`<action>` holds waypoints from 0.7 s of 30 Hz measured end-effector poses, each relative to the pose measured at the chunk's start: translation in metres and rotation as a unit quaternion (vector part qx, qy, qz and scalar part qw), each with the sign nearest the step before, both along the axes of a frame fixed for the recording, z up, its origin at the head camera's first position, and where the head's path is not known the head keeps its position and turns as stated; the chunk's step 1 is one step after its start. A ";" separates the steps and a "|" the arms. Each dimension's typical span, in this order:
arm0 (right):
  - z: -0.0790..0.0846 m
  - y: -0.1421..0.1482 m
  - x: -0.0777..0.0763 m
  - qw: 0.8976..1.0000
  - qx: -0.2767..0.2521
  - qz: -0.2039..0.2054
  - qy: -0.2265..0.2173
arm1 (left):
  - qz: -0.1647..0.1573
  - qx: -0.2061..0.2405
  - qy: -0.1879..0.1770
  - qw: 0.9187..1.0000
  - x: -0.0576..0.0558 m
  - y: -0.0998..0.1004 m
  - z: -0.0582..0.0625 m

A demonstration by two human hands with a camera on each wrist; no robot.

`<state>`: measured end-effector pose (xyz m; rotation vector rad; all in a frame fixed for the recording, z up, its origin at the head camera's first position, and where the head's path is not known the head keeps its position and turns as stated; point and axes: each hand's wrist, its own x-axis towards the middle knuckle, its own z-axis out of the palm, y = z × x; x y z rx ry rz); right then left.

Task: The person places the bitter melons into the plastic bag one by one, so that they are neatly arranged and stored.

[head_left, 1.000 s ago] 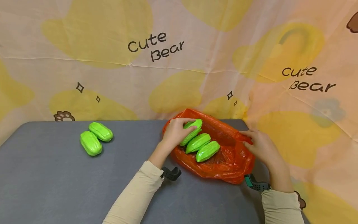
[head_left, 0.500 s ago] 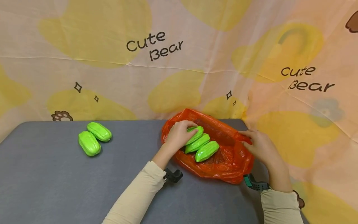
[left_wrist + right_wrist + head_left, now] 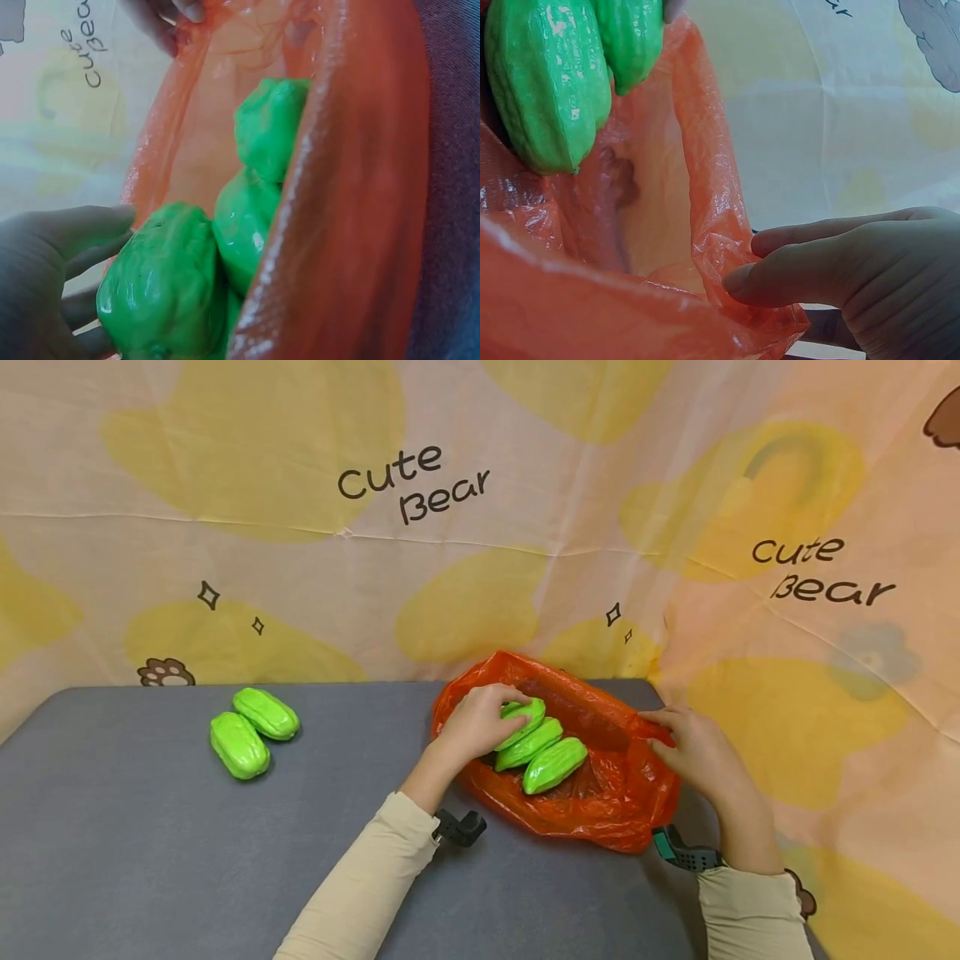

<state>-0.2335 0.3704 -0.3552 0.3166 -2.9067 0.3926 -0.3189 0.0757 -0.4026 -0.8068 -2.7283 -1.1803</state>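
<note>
Two loose green fruits [image 3: 240,745] at mid-left of frame, side by side on the gray table [image 3: 112,843], looks like touching, both tilted down to the right. Well apart from the bag.

Lower centre: left arm in a beige sleeve [image 3: 358,881], black wrist mount [image 3: 460,828] at the cuff. Left hand [image 3: 474,722] just right of centre, reaching over the left edge of the red-orange plastic bag [image 3: 645,789]. Thumb and fingers sit either side of the uppermost bagged fruit [image 3: 536,710]; can't tell from these views whether they clamp it or just rest against it. Left wrist view has the fingers alongside that fruit, partly hidden behind it.

Three fruits in the bag, left half, stepping down to the right: uppermost at the hand, then the middle fruit [image 3: 531,743], then the lowest fruit [image 3: 556,766]. Neighbours touch. Bag mouth gapes upward, right half showing wrinkled inner plastic.

Right of centre: right hand [image 3: 703,756] pinches the bag's right rim, thumb on the inner side, per right wrist view. Dark wrist mount with a teal part [image 3: 688,852] below it, beige cuff [image 3: 753,906] at lower right.

Printed backdrop [image 3: 570,468] across the top and down the right side, "Cute Bear" lettering at upper centre and right.
</note>
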 end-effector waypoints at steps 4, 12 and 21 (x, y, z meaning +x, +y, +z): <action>0.000 0.000 -0.001 1.000 0.001 0.001 0.000 | -0.020 -0.006 -0.003 1.000 0.000 -0.001 0.001; -0.001 -0.001 0.000 1.000 0.001 0.000 -0.001 | -0.005 0.014 0.012 1.000 -0.002 0.003 -0.003; -0.001 0.000 0.000 1.000 0.002 0.000 0.000 | 0.004 0.012 0.009 1.000 -0.002 0.005 -0.007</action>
